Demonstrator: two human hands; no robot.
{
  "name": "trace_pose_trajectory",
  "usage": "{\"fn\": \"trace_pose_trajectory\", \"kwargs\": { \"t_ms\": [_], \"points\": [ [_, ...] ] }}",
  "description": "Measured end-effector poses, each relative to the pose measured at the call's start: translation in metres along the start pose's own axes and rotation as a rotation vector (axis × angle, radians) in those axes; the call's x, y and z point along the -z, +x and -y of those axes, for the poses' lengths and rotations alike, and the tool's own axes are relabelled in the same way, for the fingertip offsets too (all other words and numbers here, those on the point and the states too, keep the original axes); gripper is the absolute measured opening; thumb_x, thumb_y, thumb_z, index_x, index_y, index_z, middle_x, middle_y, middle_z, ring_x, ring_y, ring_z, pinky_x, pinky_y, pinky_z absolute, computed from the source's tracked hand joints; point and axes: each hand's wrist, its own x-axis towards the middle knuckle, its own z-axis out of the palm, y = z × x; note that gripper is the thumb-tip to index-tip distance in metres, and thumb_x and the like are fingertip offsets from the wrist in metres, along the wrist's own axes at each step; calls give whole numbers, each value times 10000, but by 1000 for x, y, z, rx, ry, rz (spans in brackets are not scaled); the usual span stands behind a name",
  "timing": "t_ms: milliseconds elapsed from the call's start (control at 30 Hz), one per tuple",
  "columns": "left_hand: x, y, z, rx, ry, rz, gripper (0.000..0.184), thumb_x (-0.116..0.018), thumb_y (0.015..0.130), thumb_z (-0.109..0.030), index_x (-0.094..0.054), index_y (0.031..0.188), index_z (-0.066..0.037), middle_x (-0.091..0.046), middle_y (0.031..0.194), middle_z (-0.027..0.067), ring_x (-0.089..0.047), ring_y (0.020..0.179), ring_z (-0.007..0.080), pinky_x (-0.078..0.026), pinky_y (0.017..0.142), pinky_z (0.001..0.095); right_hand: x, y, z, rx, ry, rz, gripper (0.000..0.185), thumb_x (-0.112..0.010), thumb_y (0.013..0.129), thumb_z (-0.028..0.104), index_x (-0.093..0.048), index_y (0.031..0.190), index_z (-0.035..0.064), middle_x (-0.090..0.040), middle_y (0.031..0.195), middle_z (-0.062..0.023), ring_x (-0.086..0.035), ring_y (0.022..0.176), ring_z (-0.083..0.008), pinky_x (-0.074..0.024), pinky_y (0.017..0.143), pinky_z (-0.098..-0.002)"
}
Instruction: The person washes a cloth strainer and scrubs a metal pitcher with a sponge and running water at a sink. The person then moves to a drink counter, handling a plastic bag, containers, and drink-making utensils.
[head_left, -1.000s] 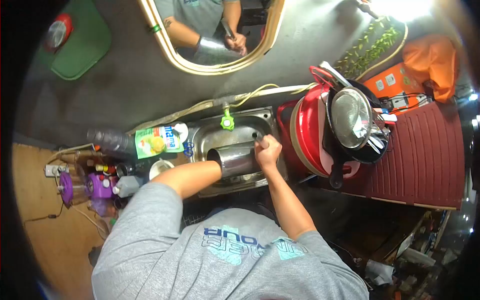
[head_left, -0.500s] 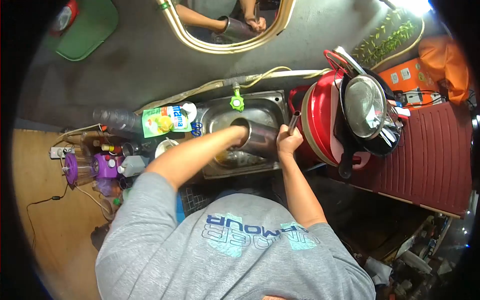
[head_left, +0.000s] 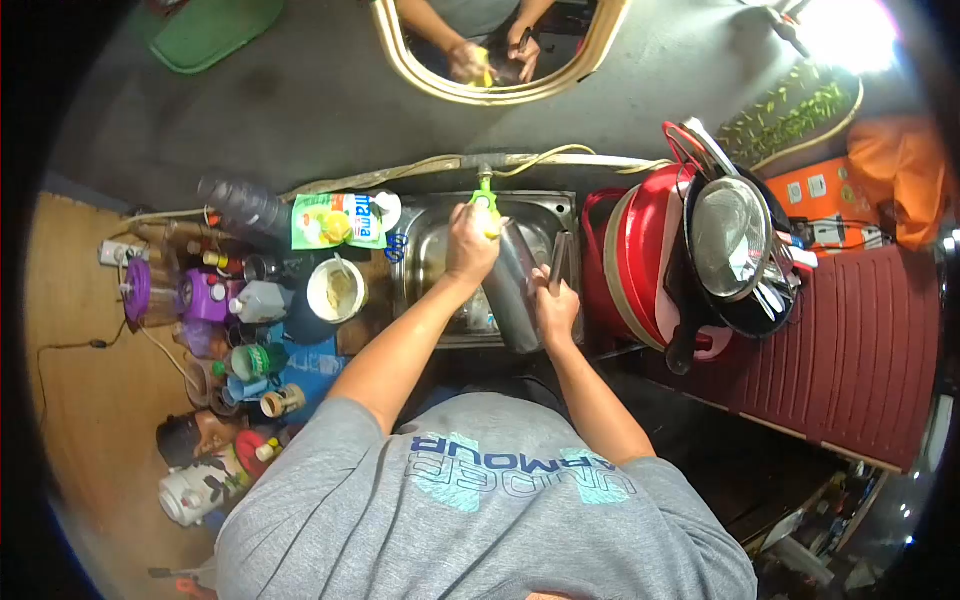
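Observation:
My right hand (head_left: 556, 300) is closed around the handle (head_left: 562, 258) of a tall dark metal pitcher (head_left: 513, 292), which lies tilted over the steel sink (head_left: 420, 245). At the pitcher's upper end, my left hand (head_left: 474, 243) is closed on a yellow sponge (head_left: 487, 220), of which only part shows. Just above that hand is the green tap (head_left: 485, 190). The mirror (head_left: 500, 92) shows both hands, with the yellow sponge in one of them. The pitcher's opening is hard to make out.
Left of the sink are a refill pouch (head_left: 335, 221), a white tub (head_left: 337, 290), a white jug (head_left: 262, 302) and a purple blender (head_left: 203, 296). On the right, red basins (head_left: 640, 260) stand beside a black pan with a strainer (head_left: 731, 240), near a maroon ridged surface (head_left: 860, 340).
My left hand has come out of the pitcher and moved up to its end near the tap, with yellow now showing in it. The pitcher has turned steeper, its base toward me.

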Motion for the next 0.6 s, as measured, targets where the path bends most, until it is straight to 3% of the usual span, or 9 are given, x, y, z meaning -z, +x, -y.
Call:
{"fn": "trace_pose_trajectory", "kwargs": {
  "t_ms": [33,67,133,233,300,333,433,567,600],
  "points": [
    [-7,-1,5,-263,102,-108,262,-782,716,-154,-581,840,-38,-607,830,149,-585,828,323,-466,753,410,-2,-6,-1,-4,83,31,327,-669,899,268,-705,1047,-22,-712,887,-59,-639,781,-142,-480,731,-287],
    [-18,-6,11,-260,128,-70,279,-768,709,-155,-582,883,-43,-590,941,140,-537,941,331,-432,849,431,-5,-4,-9,-3,77,43,327,-669,899,268,-705,1047,-22,-712,887,-59,-639,781,-142,-480,731,-287],
    [-27,-12,-4,-298,130,-104,252,-733,740,-162,-588,898,-31,-591,945,122,-544,937,332,-439,847,443,-10,1,-25,-227,608,109,253,-667,916,281,-694,791,62,-556,646,26,-480,594,-91,-382,565,-273],
    [-43,-39,-2,-267,93,-59,232,-724,734,-155,-612,890,-24,-600,919,133,-553,944,324,-438,851,440,-17,5,-32,-257,705,45,212,-663,932,245,-664,772,106,-496,645,71,-418,579,-57,-314,536,-243],
    [-39,-66,2,-431,48,229,214,-703,700,-170,-644,864,-46,-608,923,113,-551,946,323,-421,854,451,-16,11,-34,-277,741,36,216,-683,916,237,-645,756,97,-504,655,59,-416,587,-63,-325,546,-250],
    [-39,-72,6,-550,-27,236,205,-690,663,-177,-661,827,-58,-614,924,97,-544,952,324,-406,848,465,-16,16,-38,-268,748,56,222,-686,913,231,-631,743,99,-503,655,56,-417,587,-65,-325,548,-249],
    [-51,-63,30,-403,71,261,198,-680,660,-154,-655,827,-50,-615,927,110,-536,953,330,-416,834,458,-22,23,-44,-279,713,72,258,-694,905,220,-593,692,115,-497,646,48,-416,586,-69,-318,549,-249],
    [-86,-41,26,-41,-20,-11,221,-713,665,-218,-645,805,-61,-598,942,142,-526,943,350,-416,832,476,-42,32,-70,-201,884,64,286,-657,930,200,-584,668,112,-490,637,47,-394,570,-77,-316,548,-248],
    [-72,-53,16,-98,47,119,233,-721,679,-237,-652,819,-64,-606,953,140,-534,966,351,-418,843,471,-43,37,-72,-252,960,45,282,-650,935,195,-591,675,104,-493,642,47,-393,569,-77,-320,549,-249]
  ]
}}
